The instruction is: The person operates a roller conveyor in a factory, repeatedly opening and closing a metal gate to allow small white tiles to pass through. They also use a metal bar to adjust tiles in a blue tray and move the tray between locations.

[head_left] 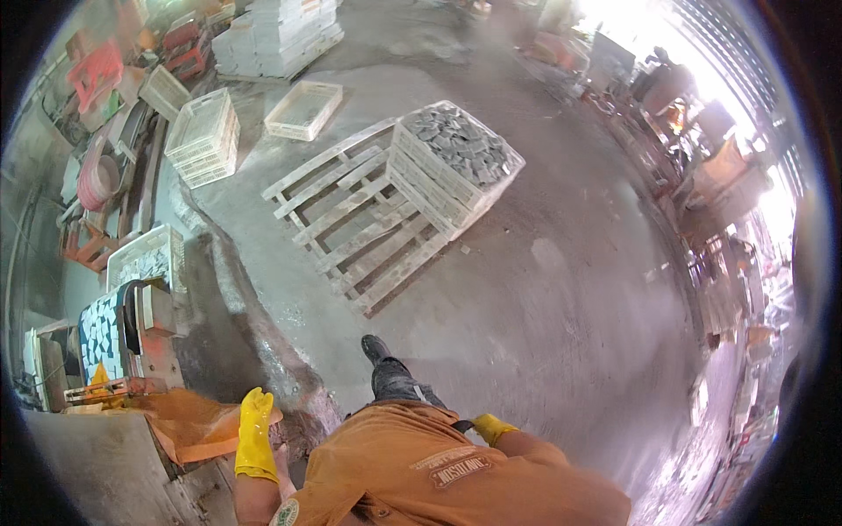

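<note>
I wear yellow rubber gloves on both hands. My left hand [255,431] is raised at the lower left, beside an orange sheet [197,423]; its fingers point forward, loosely bent, and nothing shows in them. My right hand [493,429] hangs low at my right side, partly behind my forearm, with its fingers hidden. Ahead, stacked white plastic crates [443,195] stand on the right part of a wooden pallet [355,223]. The top crate is full of small grey tile pieces [460,140]. Neither hand touches them.
On the left, a belt machine [103,337] carries small pale pieces, with a filled crate [145,254] behind it. Stacked crates [203,140], a single crate [304,110] and white stacked blocks [279,39] stand farther off. Clutter [719,184] lines the right side. The floor [561,333] looks wet.
</note>
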`<state>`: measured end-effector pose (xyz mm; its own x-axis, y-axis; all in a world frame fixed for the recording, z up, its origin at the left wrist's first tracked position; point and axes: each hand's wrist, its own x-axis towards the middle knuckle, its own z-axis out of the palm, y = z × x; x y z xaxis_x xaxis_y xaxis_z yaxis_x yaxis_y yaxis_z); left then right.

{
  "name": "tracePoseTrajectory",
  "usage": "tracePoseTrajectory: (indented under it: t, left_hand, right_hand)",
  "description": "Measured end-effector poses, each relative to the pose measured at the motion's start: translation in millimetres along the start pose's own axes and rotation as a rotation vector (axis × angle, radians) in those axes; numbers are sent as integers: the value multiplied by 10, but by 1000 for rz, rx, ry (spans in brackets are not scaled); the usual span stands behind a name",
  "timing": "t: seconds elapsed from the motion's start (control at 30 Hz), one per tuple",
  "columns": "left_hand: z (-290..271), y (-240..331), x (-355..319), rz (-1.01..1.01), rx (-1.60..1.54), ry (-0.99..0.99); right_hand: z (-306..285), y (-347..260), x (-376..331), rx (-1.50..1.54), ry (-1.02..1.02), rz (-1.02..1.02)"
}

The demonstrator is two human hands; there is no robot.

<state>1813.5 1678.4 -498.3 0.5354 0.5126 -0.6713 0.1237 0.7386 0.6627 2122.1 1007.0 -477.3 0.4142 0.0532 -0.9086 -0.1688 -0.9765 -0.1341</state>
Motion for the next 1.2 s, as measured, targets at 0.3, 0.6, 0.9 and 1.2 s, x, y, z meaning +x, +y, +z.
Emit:
tracePoseTrajectory:
  t: [0.3, 0.6, 0.9, 1.2]
  left_hand:
    - [803, 509, -564, 397, 982, 474]
    - [564, 1862, -438, 467, 495, 1093]
    - [-319, 4550, -139, 773, 966, 1701]
    - [-2542, 5010, -332, -32, -384, 1535]
  right_hand:
    - [-2644, -3662, 1233, -672, 259, -772]
    - [-2961, -7109, 1691, 4, 177, -814]
    - [-1246, -8515, 871, -26, -257, -721]
    - [-170, -11157, -727, -303, -559, -850]
